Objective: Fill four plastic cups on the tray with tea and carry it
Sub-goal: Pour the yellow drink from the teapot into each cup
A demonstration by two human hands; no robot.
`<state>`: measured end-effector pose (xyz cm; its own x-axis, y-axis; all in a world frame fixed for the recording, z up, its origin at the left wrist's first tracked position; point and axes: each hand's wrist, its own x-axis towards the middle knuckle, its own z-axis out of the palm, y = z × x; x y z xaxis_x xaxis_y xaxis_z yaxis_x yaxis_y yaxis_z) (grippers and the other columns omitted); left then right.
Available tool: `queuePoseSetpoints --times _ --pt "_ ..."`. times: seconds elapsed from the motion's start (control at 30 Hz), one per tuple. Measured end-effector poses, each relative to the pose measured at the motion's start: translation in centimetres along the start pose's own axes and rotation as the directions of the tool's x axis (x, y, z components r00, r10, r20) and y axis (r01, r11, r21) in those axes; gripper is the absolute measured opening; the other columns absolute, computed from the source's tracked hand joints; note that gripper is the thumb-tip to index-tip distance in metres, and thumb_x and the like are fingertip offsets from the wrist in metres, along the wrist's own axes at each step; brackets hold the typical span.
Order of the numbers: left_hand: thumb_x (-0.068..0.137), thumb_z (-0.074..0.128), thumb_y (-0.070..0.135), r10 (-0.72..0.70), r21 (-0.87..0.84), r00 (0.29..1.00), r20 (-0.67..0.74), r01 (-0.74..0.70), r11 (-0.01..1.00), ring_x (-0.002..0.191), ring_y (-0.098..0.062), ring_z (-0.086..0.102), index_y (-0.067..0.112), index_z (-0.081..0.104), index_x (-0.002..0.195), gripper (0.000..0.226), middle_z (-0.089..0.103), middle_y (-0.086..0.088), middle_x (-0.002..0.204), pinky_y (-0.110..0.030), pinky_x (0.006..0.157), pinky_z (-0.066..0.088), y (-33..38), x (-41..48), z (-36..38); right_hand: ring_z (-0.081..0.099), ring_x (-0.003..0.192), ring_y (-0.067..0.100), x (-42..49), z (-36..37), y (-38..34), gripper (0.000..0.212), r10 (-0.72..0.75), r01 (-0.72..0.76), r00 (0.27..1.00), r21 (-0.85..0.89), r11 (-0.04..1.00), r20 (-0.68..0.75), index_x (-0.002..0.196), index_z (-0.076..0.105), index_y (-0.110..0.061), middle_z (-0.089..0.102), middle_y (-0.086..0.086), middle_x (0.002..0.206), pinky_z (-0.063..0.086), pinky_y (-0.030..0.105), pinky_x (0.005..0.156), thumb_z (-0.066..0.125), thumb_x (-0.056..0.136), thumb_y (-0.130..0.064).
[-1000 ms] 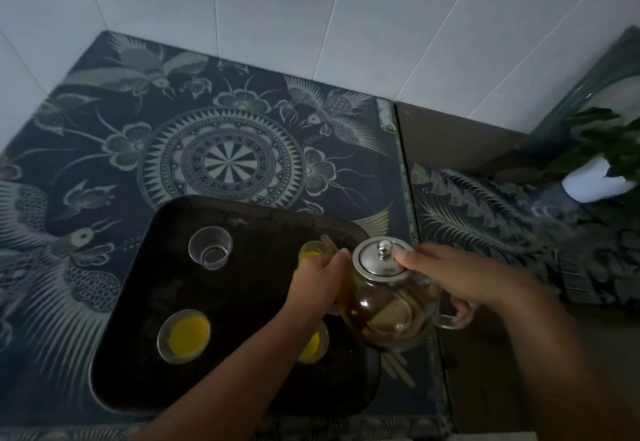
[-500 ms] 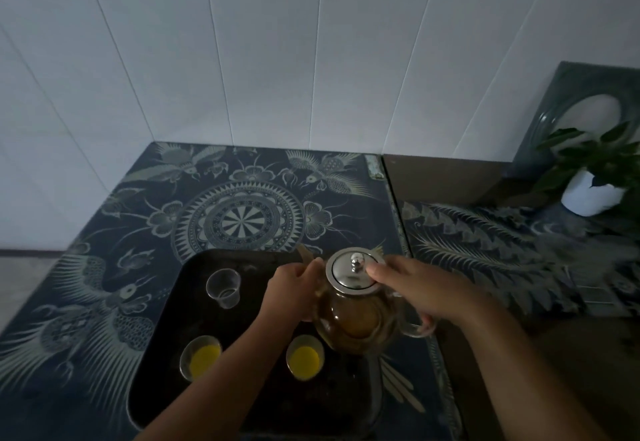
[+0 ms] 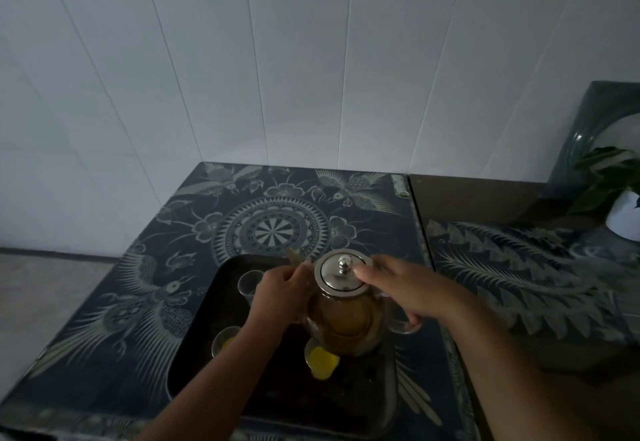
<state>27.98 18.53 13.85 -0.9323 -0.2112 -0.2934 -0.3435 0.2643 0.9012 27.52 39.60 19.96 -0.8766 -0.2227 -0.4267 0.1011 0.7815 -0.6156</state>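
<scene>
Dark patterned tablecloth (image 3: pixel 270 229) with birds and a big round mandala covers the table. To its right there's a second feather-print cloth (image 3: pixel 519 274), and past that a white-potted plant (image 3: pixel 620 194). White tiled wall (image 3: pixel 311 59) behind the tablecloth.

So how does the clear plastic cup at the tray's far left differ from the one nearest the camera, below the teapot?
The far-left clear plastic cup looks empty; the near cup holds yellow tea. The far one is partly hidden by the left hand, the near one by the glass teapot. Both stand upright on the dark tray.
</scene>
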Motion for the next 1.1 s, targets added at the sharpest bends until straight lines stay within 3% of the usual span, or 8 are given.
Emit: queuePoseSetpoints --times 0.2,0.33,0.67,0.8,0.9,1.0,1.1 --pt "0.103 0.056 0.043 -0.014 -0.018 0.999 -0.034 0.013 1.0 0.078 -0.025 0.074 0.015 0.074 0.093 0.035 0.076 -0.011 0.084 -0.047 0.081 0.063 -0.7 -0.8 -0.9 0.05 0.042 0.008 -0.1 0.8 -0.6 0.069 -0.021 0.021 1.0 0.005 1.0 0.006 0.145 0.042 -0.038 0.062 -0.011 0.112 0.057 0.035 0.066 0.038 0.09 -0.078" --pt "0.103 0.056 0.042 -0.019 -0.011 0.999 -0.03 0.019 1.0 0.089 -0.032 0.077 0.014 0.075 0.096 0.034 0.078 -0.014 0.091 -0.051 0.086 0.064 -0.8 -0.8 -1.5 0.05 0.04 0.006 0.3 1.5 -0.7 0.072 -0.032 0.032 0.999 0.027 0.999 0.002 0.149 0.039 -0.038 0.06 -0.013 0.11 0.053 0.03 0.059 0.039 0.089 -0.078" --pt "0.099 0.061 0.044 -0.012 -0.012 1.0 -0.003 0.012 1.0 0.087 -0.037 0.077 0.012 0.077 0.087 0.038 0.078 -0.018 0.086 -0.057 0.082 0.064 -2.6 3.7 -4.1 0.053 0.04 0.007 3.7 4.4 -2.7 0.071 0.02 -0.021 1.0 0.06 0.998 0.011 0.136 0.048 -0.041 0.069 -0.01 0.112 0.056 0.033 0.059 0.036 0.082 -0.086" --pt "0.09 0.062 0.05 -0.004 -0.003 0.999 0.048 0.004 1.0 0.085 -0.042 0.075 0.005 0.076 0.084 0.047 0.076 -0.022 0.085 -0.061 0.079 0.063 -4.0 6.8 -5.6 0.069 0.062 0.015 5.6 6.5 -4.0 0.09 0.112 -0.11 0.994 0.133 0.985 -0.003 0.131 0.051 -0.042 0.069 -0.012 0.113 0.055 0.03 0.051 0.036 0.062 -0.098" --pt "0.092 0.062 0.049 -0.019 -0.012 0.994 0.107 0.02 1.0 0.084 -0.042 0.075 0.003 0.073 0.083 0.048 0.075 -0.023 0.084 -0.061 0.079 0.063 -5.5 9.1 -6.6 0.074 0.096 0.023 7.0 7.9 -4.8 0.095 0.182 -0.181 0.983 0.158 0.971 0.01 0.136 0.048 -0.045 0.066 -0.014 0.118 0.065 0.04 0.065 0.039 0.058 -0.099" --pt "0.095 0.063 0.046 -0.056 -0.024 0.984 0.169 0.061 0.998 0.085 -0.039 0.076 0.003 0.074 0.083 0.046 0.073 -0.016 0.075 -0.061 0.08 0.063 -7.1 11.0 -7.1 0.072 0.1 0.024 8.3 8.9 -6.0 0.1 0.27 -0.271 0.963 0.141 0.952 0.022 0.151 0.034 -0.045 0.061 -0.009 0.131 0.065 0.047 0.073 0.04 0.065 -0.095" --pt "0.08 0.061 0.064 -0.085 -0.032 0.964 0.252 0.096 0.995 0.084 -0.032 0.077 0.013 0.077 0.081 0.054 0.077 -0.013 0.082 -0.06 0.08 0.063 -8.6 12.7 -7.6 0.072 0.099 0.024 9.4 9.8 -7.1 0.092 0.362 -0.362 0.932 0.118 0.925 0.024 0.157 0.022 -0.043 0.057 -0.006 0.133 0.065 0.042 0.074 0.041 0.078 -0.087"
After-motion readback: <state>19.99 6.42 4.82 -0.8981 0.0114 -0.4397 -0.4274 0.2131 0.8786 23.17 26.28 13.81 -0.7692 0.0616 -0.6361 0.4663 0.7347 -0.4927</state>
